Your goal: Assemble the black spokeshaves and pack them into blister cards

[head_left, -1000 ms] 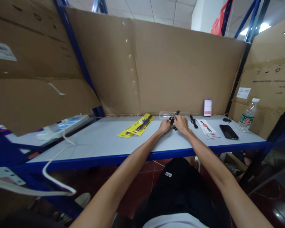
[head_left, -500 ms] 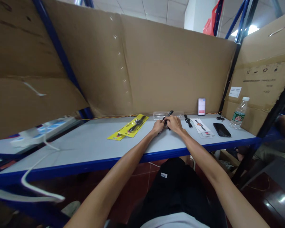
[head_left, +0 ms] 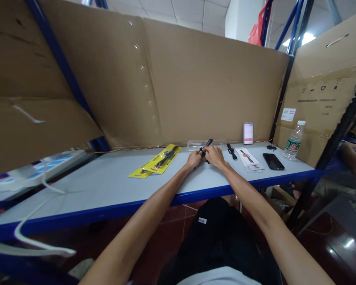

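Observation:
Both my hands meet at the middle of the shelf table around a black spokeshave (head_left: 209,142). My left hand (head_left: 194,159) is closed around its near handle, while my right hand (head_left: 215,155) has its fingers closed at the tool's middle. The far handle sticks out beyond my fingers; most of the blade part is hidden. Just behind lies a clear plastic blister shell (head_left: 222,145). A second black spokeshave (head_left: 231,152) rests to the right of my right hand. On the left, yellow carded packs (head_left: 165,159) overlap, the upper one with a black spokeshave on it.
Printed white cards (head_left: 249,159), a black phone (head_left: 273,161), a small black item (head_left: 271,147) and a water bottle (head_left: 293,140) are on the right. A lit phone (head_left: 248,133) leans against the cardboard wall (head_left: 213,87). At far left is a white power strip (head_left: 38,172).
The whole view has shifted slightly, so things appear a little further left. My hands stay on the spokeshave, with only a small shift of the fingers.

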Motion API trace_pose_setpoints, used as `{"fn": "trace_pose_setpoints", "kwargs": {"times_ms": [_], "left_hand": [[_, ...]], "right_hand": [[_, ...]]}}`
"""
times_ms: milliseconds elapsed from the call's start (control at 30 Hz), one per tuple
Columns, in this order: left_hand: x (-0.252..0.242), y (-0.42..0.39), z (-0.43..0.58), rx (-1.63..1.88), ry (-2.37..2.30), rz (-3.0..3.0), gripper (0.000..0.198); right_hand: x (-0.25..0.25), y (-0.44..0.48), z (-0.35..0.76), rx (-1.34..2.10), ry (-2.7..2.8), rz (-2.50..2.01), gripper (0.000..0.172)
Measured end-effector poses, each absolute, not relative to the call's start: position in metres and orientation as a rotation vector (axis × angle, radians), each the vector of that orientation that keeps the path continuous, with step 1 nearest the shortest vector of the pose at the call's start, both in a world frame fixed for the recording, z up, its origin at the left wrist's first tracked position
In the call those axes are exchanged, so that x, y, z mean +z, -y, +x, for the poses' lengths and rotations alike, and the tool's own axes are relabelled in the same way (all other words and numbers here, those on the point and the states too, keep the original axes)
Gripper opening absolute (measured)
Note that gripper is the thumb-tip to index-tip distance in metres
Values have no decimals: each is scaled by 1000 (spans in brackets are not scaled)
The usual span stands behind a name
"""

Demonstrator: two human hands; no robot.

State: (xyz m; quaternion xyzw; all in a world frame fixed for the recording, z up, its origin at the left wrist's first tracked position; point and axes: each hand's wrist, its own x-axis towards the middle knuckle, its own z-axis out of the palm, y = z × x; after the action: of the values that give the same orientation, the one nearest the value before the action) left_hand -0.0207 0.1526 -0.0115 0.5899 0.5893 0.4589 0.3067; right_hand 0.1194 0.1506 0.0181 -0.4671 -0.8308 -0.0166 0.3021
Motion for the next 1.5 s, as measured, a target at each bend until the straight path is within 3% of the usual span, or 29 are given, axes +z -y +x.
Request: {"fn": "trace_pose_setpoints", "kwargs": {"times_ms": [233,467,733,900,1100,1267,1500], "left_hand": [[-11,-151,-19,1216,-1589,1536,31],[-11,-150,-19,1204,-1612,1548,33],[-13,-154,-20,1206,-1651,1592,35],[-13,-155,-21,1224,-1633,1682,30],[-12,-154,-20,1246,-1572,1814,22],[-16,-159,-20,1248,-1576,1785,27],[-21,-166,-23,1261,-1583,1719,34]], "right_hand": [[18,-151,121,-46,2198,-1158,42],[18,-152,120,-57,2163,-1285,34],[19,-155,125,4,2169,-1156,42],[18,-154,123,12,2124,-1206,27],[13,-162,121,24,2057,-1240,21],[11,-172,119,111,1975,-1233,14],[7,-178,119,111,1977,-1087,38]]}}
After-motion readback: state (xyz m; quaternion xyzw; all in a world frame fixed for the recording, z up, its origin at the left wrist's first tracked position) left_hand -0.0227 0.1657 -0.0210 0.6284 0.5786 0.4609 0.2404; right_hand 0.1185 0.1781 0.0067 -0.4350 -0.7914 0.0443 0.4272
